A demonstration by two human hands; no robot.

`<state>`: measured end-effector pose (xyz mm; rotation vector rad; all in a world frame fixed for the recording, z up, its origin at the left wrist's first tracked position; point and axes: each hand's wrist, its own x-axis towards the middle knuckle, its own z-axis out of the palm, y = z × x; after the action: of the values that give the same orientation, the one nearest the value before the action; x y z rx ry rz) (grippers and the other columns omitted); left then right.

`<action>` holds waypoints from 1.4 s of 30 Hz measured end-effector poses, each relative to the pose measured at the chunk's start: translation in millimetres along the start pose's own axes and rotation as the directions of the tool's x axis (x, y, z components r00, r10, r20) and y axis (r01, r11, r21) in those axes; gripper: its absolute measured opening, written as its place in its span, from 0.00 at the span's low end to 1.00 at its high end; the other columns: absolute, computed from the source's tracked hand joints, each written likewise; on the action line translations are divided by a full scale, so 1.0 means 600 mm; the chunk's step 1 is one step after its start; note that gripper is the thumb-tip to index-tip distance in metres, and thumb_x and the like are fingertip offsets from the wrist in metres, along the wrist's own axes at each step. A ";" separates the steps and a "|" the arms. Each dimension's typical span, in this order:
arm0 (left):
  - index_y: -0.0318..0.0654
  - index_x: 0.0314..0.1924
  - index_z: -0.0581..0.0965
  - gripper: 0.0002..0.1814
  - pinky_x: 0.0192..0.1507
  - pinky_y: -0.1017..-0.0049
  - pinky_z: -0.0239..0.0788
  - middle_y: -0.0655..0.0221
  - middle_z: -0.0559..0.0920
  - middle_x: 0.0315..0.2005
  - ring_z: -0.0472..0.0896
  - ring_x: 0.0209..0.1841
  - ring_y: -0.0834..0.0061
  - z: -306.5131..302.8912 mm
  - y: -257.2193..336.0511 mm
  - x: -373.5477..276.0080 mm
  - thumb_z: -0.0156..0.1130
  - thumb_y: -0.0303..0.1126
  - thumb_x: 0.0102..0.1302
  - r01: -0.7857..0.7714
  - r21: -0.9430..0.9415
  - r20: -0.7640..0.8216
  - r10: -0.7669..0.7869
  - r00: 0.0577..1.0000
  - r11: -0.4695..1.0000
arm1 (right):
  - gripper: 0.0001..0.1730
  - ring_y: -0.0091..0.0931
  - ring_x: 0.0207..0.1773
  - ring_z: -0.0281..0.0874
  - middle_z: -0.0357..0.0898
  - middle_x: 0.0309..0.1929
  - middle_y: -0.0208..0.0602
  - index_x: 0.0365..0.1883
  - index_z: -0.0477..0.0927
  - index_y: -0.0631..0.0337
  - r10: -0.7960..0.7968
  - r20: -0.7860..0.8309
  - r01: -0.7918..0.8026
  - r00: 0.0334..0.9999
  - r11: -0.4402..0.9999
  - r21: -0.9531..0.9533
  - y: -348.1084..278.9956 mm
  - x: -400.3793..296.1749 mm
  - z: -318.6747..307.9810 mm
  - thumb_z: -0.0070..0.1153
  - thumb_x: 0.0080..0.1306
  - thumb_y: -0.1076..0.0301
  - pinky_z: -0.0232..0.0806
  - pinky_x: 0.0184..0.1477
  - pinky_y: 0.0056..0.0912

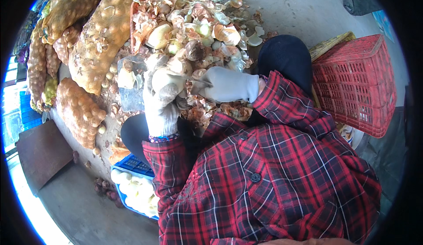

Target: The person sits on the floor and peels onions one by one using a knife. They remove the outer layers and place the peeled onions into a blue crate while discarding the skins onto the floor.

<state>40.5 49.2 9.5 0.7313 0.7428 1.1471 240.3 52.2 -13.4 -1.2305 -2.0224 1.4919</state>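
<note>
My left hand (pixel 161 104), in a white knit glove with grey-stained fingers, is closed around a pale, peeled onion (pixel 166 79). Just right of it is my right hand (pixel 228 84), also gloved, its fingers curled towards the onion. A thin, pale strip stretches between the two; blur hides whether it is onion skin or a blade, and whether my right fingers grip it. Beyond both hands rises a heap of onions and loose papery skins (pixel 198 7), partly inside a reddish crate (pixel 134 27). More skins (pixel 231 109) lie below my right hand, between my knees.
Mesh sacks of onions (pixel 102 37) fill the left side, one smaller sack (pixel 79 113) nearer me. A blue crate (pixel 132 164) holds peeled onions (pixel 137 190) by my left side. At right, a red plastic crate (pixel 357 80) stands tilted. A brown board (pixel 44 156) lies far left.
</note>
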 end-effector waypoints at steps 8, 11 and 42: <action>0.28 0.62 0.65 0.41 0.24 0.80 0.76 0.50 0.81 0.44 0.82 0.33 0.71 -0.017 -0.002 0.018 0.74 0.39 0.54 0.014 -0.022 -0.089 -0.016 0.996 1.000 | 0.17 0.17 0.24 0.74 0.78 0.25 0.29 0.51 0.81 0.63 0.141 0.167 -0.198 0.976 0.894 0.402 -0.002 -0.004 -0.042 0.56 0.63 0.71 0.66 0.24 0.21; 0.29 0.64 0.64 0.42 0.27 0.81 0.78 0.53 0.81 0.44 0.82 0.33 0.72 -0.009 -0.014 0.020 0.74 0.36 0.53 0.064 -0.020 -0.007 -0.064 0.998 0.998 | 0.22 0.22 0.32 0.76 0.81 0.31 0.32 0.54 0.78 0.65 -0.155 -0.302 0.223 0.941 0.952 0.208 0.014 0.011 -0.026 0.64 0.63 0.65 0.70 0.36 0.25; 0.30 0.65 0.65 0.36 0.59 0.57 0.73 0.51 0.74 0.56 0.75 0.58 0.53 0.001 -0.030 -0.009 0.62 0.42 0.61 0.067 -0.518 0.036 -0.056 0.998 0.853 | 0.25 0.15 0.17 0.70 0.76 0.20 0.30 0.50 0.77 0.69 0.138 -0.667 0.244 0.732 0.861 0.446 0.024 0.010 -0.088 0.62 0.67 0.54 0.65 0.18 0.18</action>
<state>49.1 39.4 -4.2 0.2566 0.4006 1.2088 280.1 89.9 -7.2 -1.2178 -1.0663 1.1700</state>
